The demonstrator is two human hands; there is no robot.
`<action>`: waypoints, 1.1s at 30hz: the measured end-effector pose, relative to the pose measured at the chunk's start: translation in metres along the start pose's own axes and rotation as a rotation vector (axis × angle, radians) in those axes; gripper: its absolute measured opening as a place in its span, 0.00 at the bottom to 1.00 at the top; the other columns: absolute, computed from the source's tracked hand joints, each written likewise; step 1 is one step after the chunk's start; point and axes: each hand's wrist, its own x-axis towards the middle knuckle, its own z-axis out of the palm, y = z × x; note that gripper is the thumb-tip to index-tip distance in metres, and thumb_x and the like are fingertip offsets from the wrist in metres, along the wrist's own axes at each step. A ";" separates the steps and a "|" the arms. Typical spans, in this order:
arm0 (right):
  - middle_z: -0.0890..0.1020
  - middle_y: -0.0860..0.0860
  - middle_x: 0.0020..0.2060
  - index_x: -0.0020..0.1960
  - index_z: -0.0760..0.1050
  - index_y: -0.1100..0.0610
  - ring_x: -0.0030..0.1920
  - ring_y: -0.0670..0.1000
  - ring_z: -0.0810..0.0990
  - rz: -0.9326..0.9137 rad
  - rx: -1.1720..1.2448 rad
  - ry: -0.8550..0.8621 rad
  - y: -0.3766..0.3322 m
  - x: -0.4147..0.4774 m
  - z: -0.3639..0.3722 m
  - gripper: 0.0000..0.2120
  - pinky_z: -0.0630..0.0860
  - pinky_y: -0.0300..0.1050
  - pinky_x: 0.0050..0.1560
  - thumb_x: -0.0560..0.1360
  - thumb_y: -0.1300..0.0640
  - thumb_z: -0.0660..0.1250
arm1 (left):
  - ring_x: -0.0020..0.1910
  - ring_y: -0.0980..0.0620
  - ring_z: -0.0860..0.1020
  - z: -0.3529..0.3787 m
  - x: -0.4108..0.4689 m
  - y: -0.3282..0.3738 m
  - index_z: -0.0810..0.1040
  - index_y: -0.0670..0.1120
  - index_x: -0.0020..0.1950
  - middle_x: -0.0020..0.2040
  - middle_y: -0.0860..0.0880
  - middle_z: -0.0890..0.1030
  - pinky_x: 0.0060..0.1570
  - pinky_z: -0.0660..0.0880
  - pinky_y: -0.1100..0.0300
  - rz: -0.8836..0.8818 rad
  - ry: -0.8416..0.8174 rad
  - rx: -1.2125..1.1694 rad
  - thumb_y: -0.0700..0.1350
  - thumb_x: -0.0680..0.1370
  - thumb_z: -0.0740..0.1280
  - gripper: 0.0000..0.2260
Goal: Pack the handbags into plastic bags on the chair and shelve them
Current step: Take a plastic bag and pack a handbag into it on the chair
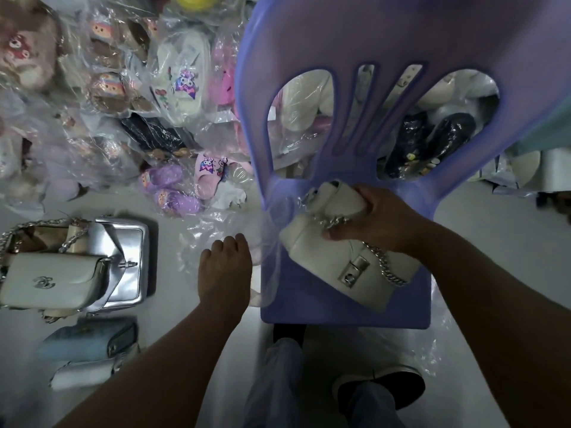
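A white handbag (327, 257) with a silver clasp and chain lies tilted on the seat of the purple plastic chair (340, 310). My right hand (374, 217) grips its top edge and chain. A clear plastic bag (216, 230) spreads from the chair's left edge over the floor. My left hand (224, 267) reaches into the plastic, fingers curled on it. On the floor at the left lie a white handbag (52, 281), a silver handbag (129, 257) and a light blue handbag (86, 341).
Packed slippers and plush toys in clear bags (123, 88) pile up at the back left and behind the chair back (370, 41). My legs and a dark shoe (386, 387) sit below the chair. Grey floor (494, 257) shows to the right.
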 end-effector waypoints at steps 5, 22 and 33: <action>0.84 0.41 0.45 0.54 0.79 0.53 0.39 0.33 0.81 -0.079 0.097 -0.022 -0.018 0.002 0.009 0.24 0.75 0.27 0.39 0.62 0.56 0.84 | 0.46 0.36 0.78 -0.011 0.010 0.008 0.78 0.41 0.58 0.47 0.40 0.79 0.43 0.71 0.49 -0.187 -0.043 -0.417 0.38 0.69 0.70 0.18; 0.85 0.45 0.54 0.71 0.50 0.30 0.54 0.48 0.85 -0.093 0.224 0.401 0.016 -0.001 0.035 0.59 0.81 0.54 0.56 0.51 0.41 0.84 | 0.57 0.39 0.77 -0.108 0.030 0.060 0.75 0.42 0.69 0.59 0.42 0.78 0.58 0.75 0.48 0.331 0.331 -0.857 0.39 0.73 0.56 0.25; 0.78 0.46 0.46 0.56 0.68 0.52 0.48 0.48 0.81 -0.076 0.325 0.639 0.033 -0.013 0.012 0.26 0.78 0.41 0.47 0.65 0.51 0.78 | 0.62 0.39 0.71 -0.096 0.010 0.073 0.72 0.51 0.69 0.69 0.41 0.69 0.57 0.66 0.45 0.720 0.591 -0.293 0.39 0.69 0.69 0.28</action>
